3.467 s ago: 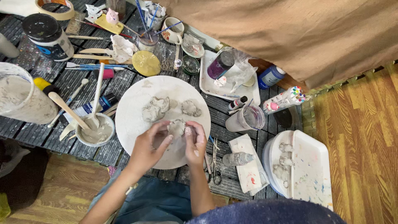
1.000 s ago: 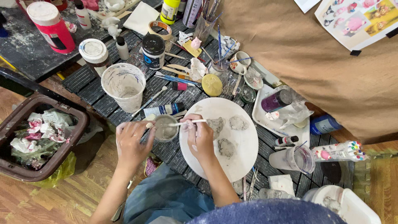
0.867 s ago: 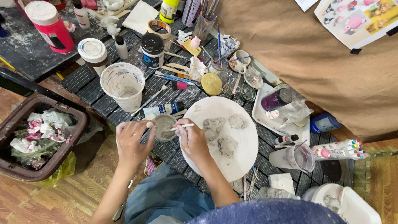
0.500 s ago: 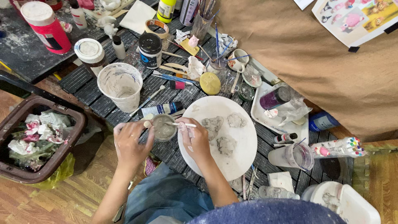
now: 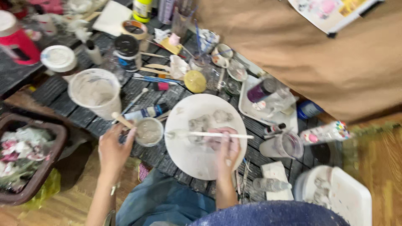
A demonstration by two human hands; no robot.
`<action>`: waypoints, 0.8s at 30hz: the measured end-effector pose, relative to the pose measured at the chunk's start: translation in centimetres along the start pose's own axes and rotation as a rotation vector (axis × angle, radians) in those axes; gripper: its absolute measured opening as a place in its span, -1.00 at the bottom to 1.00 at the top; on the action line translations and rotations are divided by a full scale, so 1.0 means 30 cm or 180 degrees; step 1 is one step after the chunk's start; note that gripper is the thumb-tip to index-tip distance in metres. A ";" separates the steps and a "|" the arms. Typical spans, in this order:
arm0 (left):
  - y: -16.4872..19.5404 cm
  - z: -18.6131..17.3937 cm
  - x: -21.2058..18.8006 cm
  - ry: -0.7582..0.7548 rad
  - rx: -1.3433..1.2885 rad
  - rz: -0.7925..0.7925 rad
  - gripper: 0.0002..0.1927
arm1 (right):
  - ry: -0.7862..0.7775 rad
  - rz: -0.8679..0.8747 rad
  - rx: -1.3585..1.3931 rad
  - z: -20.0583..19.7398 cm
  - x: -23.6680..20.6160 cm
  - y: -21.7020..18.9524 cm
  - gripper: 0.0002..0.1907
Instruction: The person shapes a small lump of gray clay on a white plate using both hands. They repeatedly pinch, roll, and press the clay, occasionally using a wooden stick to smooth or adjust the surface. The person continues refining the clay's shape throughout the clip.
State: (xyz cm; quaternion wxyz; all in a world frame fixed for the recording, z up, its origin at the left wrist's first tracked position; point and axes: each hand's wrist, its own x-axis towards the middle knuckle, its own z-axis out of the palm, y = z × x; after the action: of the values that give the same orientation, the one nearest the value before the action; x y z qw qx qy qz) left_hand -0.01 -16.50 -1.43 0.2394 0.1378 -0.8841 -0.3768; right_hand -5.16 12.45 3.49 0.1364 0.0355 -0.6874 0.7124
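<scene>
My left hand grips a wooden stick beside a small cup of grey paste. My right hand holds a long white brush, which lies level across a round white plate. Its bristle end points left toward the small cup. Grey clay lumps rest on the plate just above the brush. The picture is blurred by motion.
A big white tub of grey mix stands left of the plate. Jars, a yellow lid, brushes and tubes crowd the dark slatted table behind. A brown basket of crumpled paper sits on the floor at left. White trays lie at right.
My right hand has drawn the brush out of the small cup and swung rightward over the plate. The left hand stays by the cup with its stick.
</scene>
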 end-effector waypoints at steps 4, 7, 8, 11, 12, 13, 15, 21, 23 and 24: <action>-0.004 -0.023 -0.012 -0.0471 -0.0363 -0.0323 -0.48 | 0.0899 0.0093 0.0298 -0.231 -0.056 -0.033 -0.75; 0.009 -0.031 -0.010 -0.0750 -0.0354 -0.0499 -0.37 | 0.1384 -0.0034 0.0279 -0.338 -0.093 -0.028 -0.74; 0.015 -0.032 -0.009 -0.0817 -0.0304 -0.0583 -0.38 | 0.1394 -0.0086 0.0260 -0.356 -0.099 -0.018 -0.75; 0.042 -0.028 -0.027 -0.0397 -0.0095 -0.0398 -0.26 | 0.1368 -0.0189 0.0156 -0.373 -0.117 0.015 -0.76; 0.055 -0.022 -0.038 -0.0147 -0.0019 -0.0263 -0.19 | 0.1334 -0.0195 0.0081 -0.369 -0.125 0.027 -0.77; 0.073 -0.012 -0.056 0.0198 0.0033 0.0010 -0.28 | 0.1301 -0.0198 0.0009 -0.365 -0.133 0.039 -0.78; 0.121 0.015 -0.109 0.0865 0.0106 0.0573 -0.45 | 0.0983 -0.0222 -0.0106 -0.354 -0.150 0.060 -0.77; 0.359 0.178 -0.255 -0.0780 -0.0601 0.1551 -0.49 | 0.0623 -0.0416 0.0088 -0.372 -0.206 0.074 -0.79; 0.422 0.226 -0.264 -0.1008 -0.0591 0.1544 -0.51 | 0.0625 -0.0414 0.0047 -0.374 -0.226 0.076 -0.78; 0.443 0.244 -0.262 -0.1117 -0.0587 0.1540 -0.52 | 0.0595 -0.0348 -0.0030 -0.374 -0.233 0.076 -0.78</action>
State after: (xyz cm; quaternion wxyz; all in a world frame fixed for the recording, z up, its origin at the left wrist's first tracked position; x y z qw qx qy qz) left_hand 1.94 0.24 1.39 0.1773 -0.1661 -0.8812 -0.4056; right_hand 2.55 22.49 -0.99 0.2388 0.0057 -0.6720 0.7009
